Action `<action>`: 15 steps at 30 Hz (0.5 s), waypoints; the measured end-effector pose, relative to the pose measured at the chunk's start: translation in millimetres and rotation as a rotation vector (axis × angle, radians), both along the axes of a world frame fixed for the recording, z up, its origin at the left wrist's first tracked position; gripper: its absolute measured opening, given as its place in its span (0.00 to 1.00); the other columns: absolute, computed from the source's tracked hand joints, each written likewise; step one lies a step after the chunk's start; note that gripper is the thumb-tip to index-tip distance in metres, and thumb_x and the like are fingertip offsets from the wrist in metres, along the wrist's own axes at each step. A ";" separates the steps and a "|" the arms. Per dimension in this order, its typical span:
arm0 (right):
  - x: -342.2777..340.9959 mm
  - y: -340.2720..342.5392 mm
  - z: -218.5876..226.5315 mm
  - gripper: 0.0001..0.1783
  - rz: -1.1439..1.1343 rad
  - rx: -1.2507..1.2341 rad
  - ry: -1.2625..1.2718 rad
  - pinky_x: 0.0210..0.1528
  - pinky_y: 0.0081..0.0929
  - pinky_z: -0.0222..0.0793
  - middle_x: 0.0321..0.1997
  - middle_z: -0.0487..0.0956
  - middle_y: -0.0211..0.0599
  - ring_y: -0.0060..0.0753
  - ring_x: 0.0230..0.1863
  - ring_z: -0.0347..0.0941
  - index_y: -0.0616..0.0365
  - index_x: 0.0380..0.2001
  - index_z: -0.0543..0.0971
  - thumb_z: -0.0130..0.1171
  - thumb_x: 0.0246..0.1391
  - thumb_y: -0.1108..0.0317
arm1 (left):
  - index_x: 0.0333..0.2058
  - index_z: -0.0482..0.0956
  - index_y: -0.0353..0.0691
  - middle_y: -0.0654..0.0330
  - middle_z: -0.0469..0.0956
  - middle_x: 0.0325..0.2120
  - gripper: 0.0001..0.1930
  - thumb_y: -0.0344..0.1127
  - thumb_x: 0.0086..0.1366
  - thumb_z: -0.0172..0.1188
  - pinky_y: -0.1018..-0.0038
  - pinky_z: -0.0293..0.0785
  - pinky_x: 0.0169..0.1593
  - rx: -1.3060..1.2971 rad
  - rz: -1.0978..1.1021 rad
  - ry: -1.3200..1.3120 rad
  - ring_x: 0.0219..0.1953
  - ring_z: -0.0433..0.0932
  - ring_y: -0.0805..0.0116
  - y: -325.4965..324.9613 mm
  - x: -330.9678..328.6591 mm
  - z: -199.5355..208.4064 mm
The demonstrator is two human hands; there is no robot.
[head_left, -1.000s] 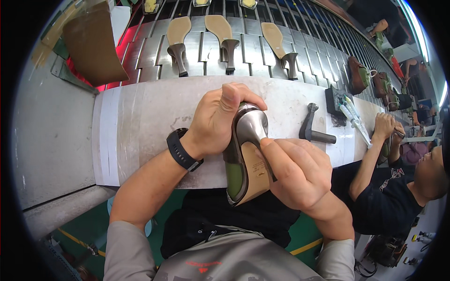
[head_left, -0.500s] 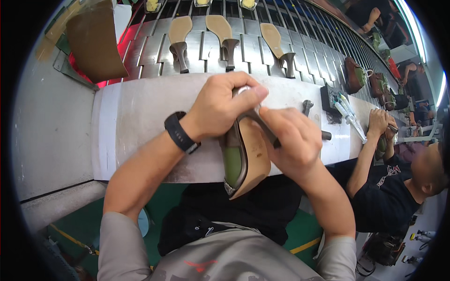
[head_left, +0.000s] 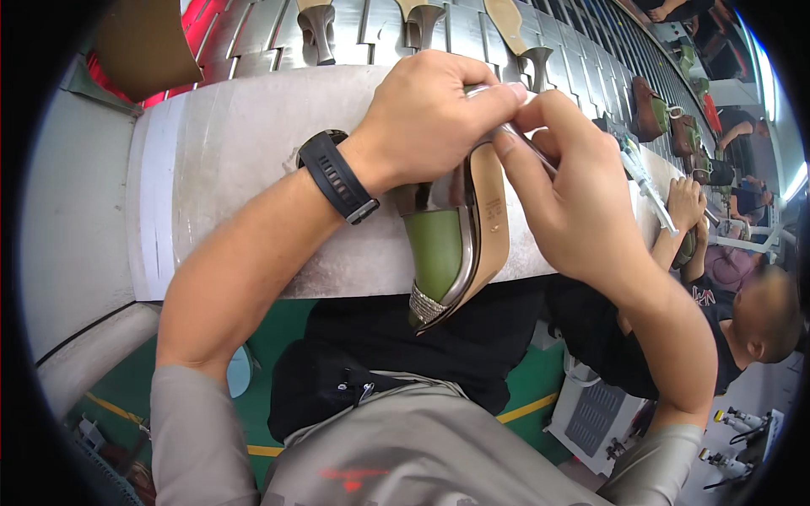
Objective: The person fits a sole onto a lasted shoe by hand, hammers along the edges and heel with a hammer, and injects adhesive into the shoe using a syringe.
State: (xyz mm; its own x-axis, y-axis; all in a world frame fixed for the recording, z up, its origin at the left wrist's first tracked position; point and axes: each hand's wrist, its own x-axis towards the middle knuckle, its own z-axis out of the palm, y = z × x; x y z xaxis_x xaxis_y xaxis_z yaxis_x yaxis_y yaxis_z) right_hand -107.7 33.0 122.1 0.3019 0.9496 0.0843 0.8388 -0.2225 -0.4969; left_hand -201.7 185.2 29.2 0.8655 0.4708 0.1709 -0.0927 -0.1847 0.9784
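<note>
Between my hands is a high-heeled shoe (head_left: 440, 244), on its side, toe toward me. A green last fills it. A glittering band crosses near the toe, and the tan sole (head_left: 491, 207) faces right. My left hand (head_left: 443, 110) is closed round the back of the shoe, thumb and fingers pressing at the heel end. My right hand (head_left: 578, 181) is closed at the same end, its thumb along the dark metallic heel (head_left: 533, 152). The fingertips of both hands meet there and hide whatever small part lies between them.
Beyond the pale bench (head_left: 245, 169), tan soles with metallic heels (head_left: 318, 35) lie on a slatted conveyor (head_left: 363, 46). Brown and green shoes (head_left: 648, 110) stand farther right. A syringe-like tube (head_left: 645, 185) lies beyond my right hand. A co-worker (head_left: 742, 312) works at the right.
Both hands and the shoe have shifted up and right in view. The shoe has turned, showing more of its green side and glittering band. The view itself has also shifted.
</note>
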 end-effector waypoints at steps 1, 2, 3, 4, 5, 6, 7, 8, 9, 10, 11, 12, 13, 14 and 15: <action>-2.1 -1.5 0.2 0.11 -0.072 -0.015 0.060 0.32 0.45 0.77 0.28 0.83 0.58 0.61 0.28 0.83 0.70 0.41 0.77 0.67 0.62 0.72 | 0.37 0.90 0.30 0.60 0.89 0.30 0.18 0.42 0.75 0.62 0.77 0.78 0.38 -0.010 0.000 0.001 0.31 0.82 0.77 0.1 1.0 1.7; 1.1 -2.0 -9.5 0.10 -0.081 0.065 0.057 0.31 0.41 0.76 0.27 0.82 0.56 0.59 0.27 0.83 0.68 0.40 0.78 0.67 0.62 0.72 | 0.37 0.90 0.30 0.60 0.88 0.29 0.18 0.43 0.75 0.63 0.77 0.77 0.38 0.048 0.012 0.030 0.31 0.81 0.77 0.5 2.3 4.0; 3.1 -3.4 -16.1 0.10 -0.084 0.059 0.059 0.31 0.41 0.76 0.27 0.82 0.56 0.59 0.27 0.83 0.68 0.40 0.78 0.67 0.62 0.72 | 0.37 0.90 0.30 0.60 0.88 0.28 0.19 0.43 0.75 0.63 0.76 0.77 0.37 0.109 0.022 0.059 0.30 0.81 0.78 0.0 4.0 4.8; 4.4 -4.5 -20.8 0.10 -0.090 0.089 0.074 0.31 0.41 0.76 0.26 0.82 0.56 0.58 0.27 0.83 0.68 0.39 0.78 0.67 0.62 0.72 | 0.37 0.90 0.31 0.60 0.87 0.26 0.19 0.44 0.75 0.63 0.76 0.76 0.35 0.169 0.034 0.038 0.29 0.81 0.78 1.1 5.9 1.0; 6.5 -5.4 -23.9 0.10 -0.098 0.122 0.089 0.31 0.42 0.76 0.26 0.82 0.55 0.58 0.28 0.84 0.68 0.39 0.78 0.67 0.61 0.72 | 0.37 0.90 0.31 0.60 0.87 0.26 0.19 0.44 0.75 0.63 0.76 0.76 0.35 0.172 0.026 0.033 0.29 0.81 0.78 2.1 7.3 -0.8; 11.0 -4.7 -26.0 0.12 -0.063 0.153 0.047 0.31 0.40 0.76 0.26 0.82 0.54 0.55 0.26 0.83 0.68 0.39 0.78 0.68 0.60 0.71 | 0.37 0.90 0.31 0.60 0.87 0.26 0.19 0.44 0.75 0.63 0.76 0.76 0.35 0.146 0.028 0.025 0.29 0.81 0.78 2.8 8.6 -1.5; 10.0 -3.3 -22.3 0.12 -0.070 0.155 0.052 0.31 0.40 0.76 0.26 0.82 0.54 0.55 0.26 0.83 0.68 0.39 0.78 0.68 0.60 0.71 | 0.37 0.90 0.31 0.61 0.87 0.26 0.19 0.44 0.75 0.63 0.76 0.76 0.35 0.118 0.032 0.026 0.29 0.81 0.78 3.0 6.3 -4.0; 8.1 -0.4 -13.6 0.13 -0.088 0.071 0.090 0.31 0.37 0.76 0.25 0.81 0.52 0.50 0.25 0.82 0.68 0.40 0.79 0.70 0.59 0.70 | 0.37 0.90 0.31 0.63 0.86 0.26 0.19 0.45 0.74 0.64 0.76 0.75 0.34 0.060 0.030 0.028 0.29 0.79 0.79 4.5 5.1 -5.5; 6.4 -0.1 -9.5 0.14 -0.103 -0.014 0.129 0.31 0.34 0.76 0.24 0.80 0.50 0.45 0.24 0.81 0.68 0.41 0.79 0.71 0.58 0.69 | 0.37 0.90 0.31 0.63 0.86 0.26 0.19 0.45 0.74 0.64 0.76 0.75 0.34 0.063 0.023 0.033 0.29 0.79 0.79 5.8 1.8 -6.4; 8.1 -5.1 -10.1 0.17 -0.132 -0.061 0.248 0.32 0.31 0.74 0.25 0.81 0.41 0.30 0.27 0.80 0.68 0.41 0.79 0.74 0.56 0.67 | 0.37 0.90 0.31 0.64 0.86 0.26 0.19 0.45 0.74 0.64 0.77 0.74 0.34 0.092 0.028 0.037 0.29 0.78 0.79 6.8 -0.9 -3.1; 9.5 -12.8 -17.6 0.17 -0.138 -0.060 0.244 0.32 0.31 0.74 0.25 0.81 0.41 0.30 0.27 0.80 0.68 0.41 0.79 0.74 0.56 0.67 | 0.37 0.90 0.30 0.65 0.85 0.27 0.20 0.45 0.74 0.65 0.77 0.73 0.34 0.121 0.033 0.037 0.29 0.77 0.80 6.1 0.3 -0.6; 9.8 -23.2 -32.6 0.17 -0.142 0.123 0.376 0.33 0.29 0.73 0.27 0.82 0.37 0.25 0.30 0.79 0.68 0.41 0.80 0.74 0.57 0.66 | 0.36 0.89 0.30 0.66 0.84 0.26 0.20 0.45 0.74 0.65 0.78 0.71 0.34 0.108 0.024 0.016 0.29 0.75 0.81 4.8 2.5 -1.3; 7.9 -28.2 -42.0 0.18 -0.138 0.307 0.509 0.34 0.27 0.73 0.29 0.82 0.33 0.20 0.33 0.78 0.68 0.41 0.80 0.74 0.58 0.65 | 0.36 0.89 0.30 0.66 0.84 0.26 0.20 0.45 0.74 0.65 0.78 0.71 0.34 0.109 0.026 0.016 0.29 0.75 0.81 4.3 4.2 -2.5; 5.0 -33.8 -46.8 0.18 -0.228 0.261 0.600 0.36 0.23 0.72 0.33 0.83 0.29 0.16 0.36 0.77 0.67 0.42 0.81 0.75 0.60 0.64 | 0.35 0.89 0.30 0.66 0.83 0.26 0.20 0.46 0.74 0.65 0.78 0.71 0.34 0.136 0.024 -0.031 0.29 0.75 0.81 3.7 6.0 -3.9; 7.4 -32.5 -50.9 0.18 -0.225 0.259 0.601 0.36 0.23 0.72 0.33 0.83 0.29 0.16 0.36 0.77 0.67 0.42 0.81 0.75 0.60 0.64 | 0.35 0.89 0.29 0.66 0.83 0.26 0.20 0.46 0.74 0.66 0.78 0.71 0.34 0.162 0.024 -0.078 0.29 0.75 0.81 3.4 6.9 -4.9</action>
State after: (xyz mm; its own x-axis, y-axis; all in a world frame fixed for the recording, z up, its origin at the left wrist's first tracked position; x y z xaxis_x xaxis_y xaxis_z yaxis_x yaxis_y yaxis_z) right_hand -100.4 0.5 71.2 0.5546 0.8302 0.0567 0.3490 -0.1702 -0.9215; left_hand -194.9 188.5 24.4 0.8357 0.4517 0.3125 -0.1612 -0.3423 0.9257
